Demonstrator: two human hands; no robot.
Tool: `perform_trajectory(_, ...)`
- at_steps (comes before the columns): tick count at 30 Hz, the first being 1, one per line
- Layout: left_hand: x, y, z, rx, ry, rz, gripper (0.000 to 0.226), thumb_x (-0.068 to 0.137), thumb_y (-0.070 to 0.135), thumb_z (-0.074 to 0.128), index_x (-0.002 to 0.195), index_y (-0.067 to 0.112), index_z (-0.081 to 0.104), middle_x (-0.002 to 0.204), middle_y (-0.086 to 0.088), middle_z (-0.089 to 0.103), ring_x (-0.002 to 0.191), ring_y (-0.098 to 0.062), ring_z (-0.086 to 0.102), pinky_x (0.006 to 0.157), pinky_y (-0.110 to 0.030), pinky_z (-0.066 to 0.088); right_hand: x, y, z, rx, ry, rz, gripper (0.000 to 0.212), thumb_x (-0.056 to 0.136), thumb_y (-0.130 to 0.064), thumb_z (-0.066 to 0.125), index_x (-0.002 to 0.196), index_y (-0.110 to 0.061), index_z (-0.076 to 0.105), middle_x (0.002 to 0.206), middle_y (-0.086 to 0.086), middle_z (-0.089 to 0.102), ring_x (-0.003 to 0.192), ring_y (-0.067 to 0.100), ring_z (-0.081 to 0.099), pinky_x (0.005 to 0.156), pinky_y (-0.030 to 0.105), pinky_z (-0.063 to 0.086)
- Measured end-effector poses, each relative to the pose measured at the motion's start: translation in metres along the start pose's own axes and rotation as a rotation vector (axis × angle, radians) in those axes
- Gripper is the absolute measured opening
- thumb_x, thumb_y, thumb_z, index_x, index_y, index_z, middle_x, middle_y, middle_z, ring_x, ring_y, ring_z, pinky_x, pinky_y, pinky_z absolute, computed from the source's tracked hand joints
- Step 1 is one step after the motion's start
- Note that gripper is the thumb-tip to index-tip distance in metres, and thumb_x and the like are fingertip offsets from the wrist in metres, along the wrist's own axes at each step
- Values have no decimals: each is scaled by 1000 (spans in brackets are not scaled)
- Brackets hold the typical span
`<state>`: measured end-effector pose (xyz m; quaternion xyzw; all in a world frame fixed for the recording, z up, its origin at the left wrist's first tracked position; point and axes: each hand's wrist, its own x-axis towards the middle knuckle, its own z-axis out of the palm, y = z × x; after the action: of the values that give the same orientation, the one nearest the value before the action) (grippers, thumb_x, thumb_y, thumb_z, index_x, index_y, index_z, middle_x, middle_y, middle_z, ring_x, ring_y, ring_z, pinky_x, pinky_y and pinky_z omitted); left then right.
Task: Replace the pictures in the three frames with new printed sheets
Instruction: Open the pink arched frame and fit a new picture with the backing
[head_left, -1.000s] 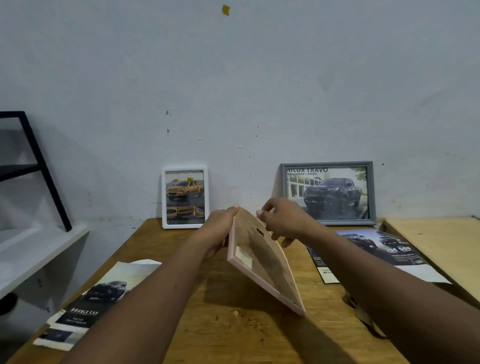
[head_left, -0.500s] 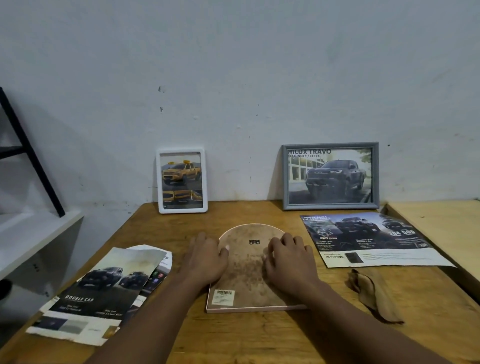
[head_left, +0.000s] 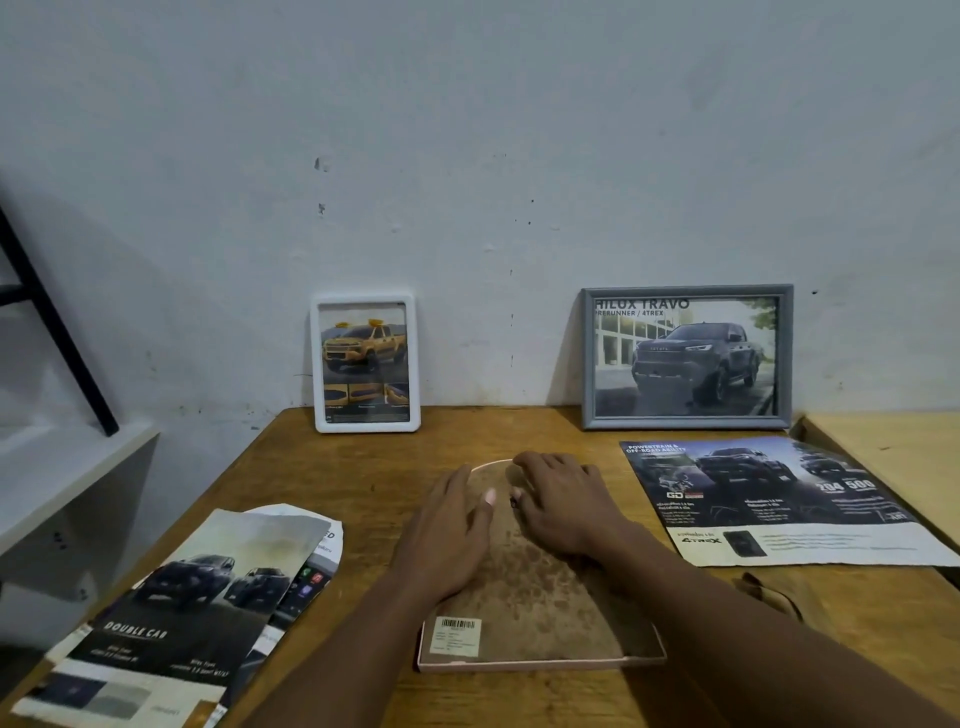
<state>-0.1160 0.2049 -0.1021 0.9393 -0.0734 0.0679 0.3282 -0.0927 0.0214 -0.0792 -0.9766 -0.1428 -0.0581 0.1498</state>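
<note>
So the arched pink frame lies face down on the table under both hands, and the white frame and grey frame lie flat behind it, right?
Not quite. The head view shows the white frame and grey frame standing upright against the wall, not lying flat. The rest holds: the arched pink frame lies face down on the table, with the left hand and right hand resting on its back.

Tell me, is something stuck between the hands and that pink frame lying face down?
Nothing visible is. The left hand and right hand both rest flat on the brown back of the pink arched frame, near its rounded top.
</note>
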Motion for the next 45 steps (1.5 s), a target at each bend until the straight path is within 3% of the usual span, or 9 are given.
perform_trajectory(3,1,-3,2,-38,17,-8,92,82,89,9,149,33,38,151,7,46,134,-14,46,108,-47,44,10,2,2,16,13,2,53,97,-54,37,143,-27,40,146,-2,44,132,19,37,108,47,32)
perform_trajectory(6,2,-4,3,-49,6,-25,95,79,91,8,149,34,38,149,7,47,133,-14,47,107,-47,45,20,1,5,4,41,51,57,94,-62,37,134,-23,49,138,2,43,125,22,41,104,46,35)
perform_trajectory(12,3,3,-1,-15,-25,-61,72,98,69,27,157,28,27,161,4,34,143,-17,38,115,-45,37,27,3,8,38,57,-5,55,91,-65,43,134,-32,45,138,-7,46,126,16,40,103,47,33)
perform_trajectory(16,2,6,-1,-15,-24,-72,71,100,67,28,159,28,24,164,2,30,147,-19,33,117,-45,33,28,2,7,94,53,-24,60,92,-59,50,143,-33,36,144,-7,48,132,16,41,108,50,31)
perform_trajectory(20,2,7,-2,-29,-20,-80,71,100,66,28,159,28,22,164,2,29,147,-19,33,118,-43,32,32,3,6,120,30,-65,58,92,-55,52,142,-31,37,142,-5,49,129,15,43,109,48,32)
perform_trajectory(29,2,5,-2,-44,3,-75,70,101,65,30,160,28,21,164,3,29,147,-17,32,116,-39,30,58,-6,13,26,-46,-34,55,84,-66,47,123,-27,45,121,2,46,111,21,44,101,42,33)
perform_trajectory(35,6,0,1,-2,-7,-26,84,92,66,51,160,32,15,163,6,25,144,-16,36,114,-44,40,70,-10,9,-52,77,-16,59,80,-77,30,108,-27,41,104,4,59,94,22,46,85,43,41)
perform_trajectory(40,6,2,-3,-22,65,-23,88,88,69,57,158,38,15,156,6,26,143,-15,28,115,-40,34,71,-13,-8,116,160,-44,50,86,-70,46,112,-28,36,106,2,54,84,16,52,68,33,44)
perform_trajectory(45,10,7,-17,12,129,21,82,85,74,52,154,39,24,138,4,33,131,-16,36,106,-41,42,52,4,-37,340,151,135,53,86,-66,55,120,-27,41,114,2,52,98,20,55,76,37,49)
